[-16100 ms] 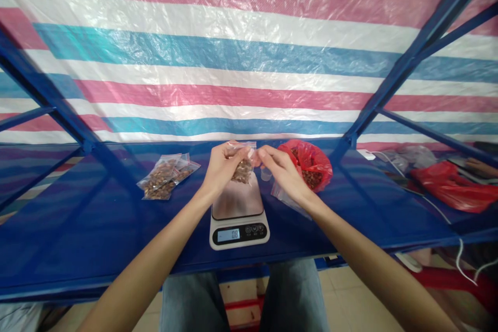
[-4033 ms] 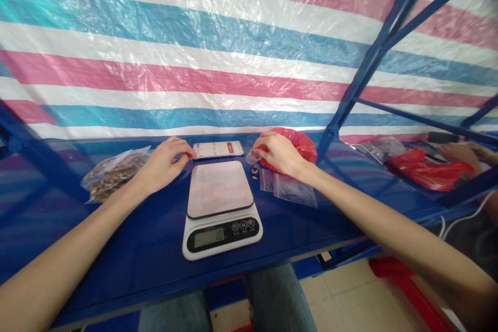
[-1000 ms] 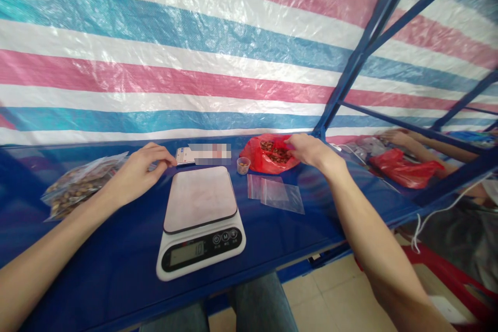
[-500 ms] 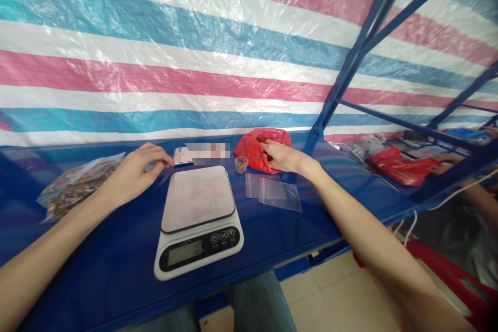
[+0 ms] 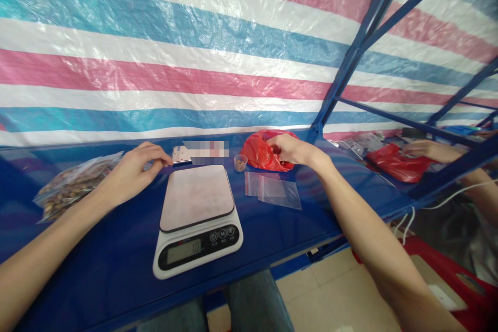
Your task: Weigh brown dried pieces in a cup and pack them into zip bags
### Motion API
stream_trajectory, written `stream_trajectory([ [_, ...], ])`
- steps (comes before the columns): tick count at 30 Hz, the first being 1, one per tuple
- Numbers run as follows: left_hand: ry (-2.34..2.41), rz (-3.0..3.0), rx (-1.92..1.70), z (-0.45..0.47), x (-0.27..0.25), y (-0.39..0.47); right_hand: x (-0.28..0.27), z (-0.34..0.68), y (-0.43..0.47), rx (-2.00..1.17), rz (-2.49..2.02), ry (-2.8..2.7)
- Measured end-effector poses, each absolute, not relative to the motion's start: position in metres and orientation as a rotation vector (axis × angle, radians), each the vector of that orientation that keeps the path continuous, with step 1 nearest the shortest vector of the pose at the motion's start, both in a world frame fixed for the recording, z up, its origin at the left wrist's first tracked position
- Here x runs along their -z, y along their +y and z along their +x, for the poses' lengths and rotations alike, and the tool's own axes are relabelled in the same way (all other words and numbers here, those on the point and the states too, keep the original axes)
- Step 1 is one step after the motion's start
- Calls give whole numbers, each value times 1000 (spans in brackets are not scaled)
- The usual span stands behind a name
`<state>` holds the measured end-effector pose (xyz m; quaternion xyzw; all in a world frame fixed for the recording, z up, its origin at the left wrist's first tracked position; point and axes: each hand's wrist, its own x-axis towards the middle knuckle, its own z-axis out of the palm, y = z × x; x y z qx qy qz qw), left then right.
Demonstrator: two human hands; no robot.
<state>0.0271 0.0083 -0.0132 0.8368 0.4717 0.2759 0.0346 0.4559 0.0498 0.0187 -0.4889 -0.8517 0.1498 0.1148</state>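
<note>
My right hand (image 5: 291,148) reaches into the mouth of a red plastic bag (image 5: 254,150), where small brown pieces show faintly. Its fingertips are hidden inside the bag. To the bag's left stands a small clear cup (image 5: 240,163) with some brown pieces in it. My left hand (image 5: 140,168) hovers or rests by the phone-like flat item (image 5: 181,155), fingers bent and apart, with nothing seen in them. Between my arms sits a white digital kitchen scale (image 5: 197,202); its plate is bare and its display is lit. Two clear zip bags (image 5: 278,191) lie flat to the right of the scale.
A filled clear zip bag of brown, nut-like pieces (image 5: 64,192) lies beyond my left forearm. A blue metal post (image 5: 342,72) rises at the table's back right. Past it, another person's hand (image 5: 431,150) is at a second red bag (image 5: 397,162). A striped sheet (image 5: 175,62) hangs behind.
My right hand has shifted slightly right and turned, with its fingers curled deeper at the red bag, whose rim has changed shape. My left hand stays where it was.
</note>
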Motion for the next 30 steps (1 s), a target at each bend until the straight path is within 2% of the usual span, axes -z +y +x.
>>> stream_trajectory([
  [5,1450,2593,-821,27,14,8,-25,464,55,-244,-1425,-2403],
  [10,1472,2596,-793,28,12,8,-30,448,52,-79,-1230,-2223],
  [17,1467,2599,-786,29,9,7,-13,395,34,-371,-909,-2220],
  [30,1463,2604,-788,30,10,8,-6,387,33,-466,-849,-2307],
])
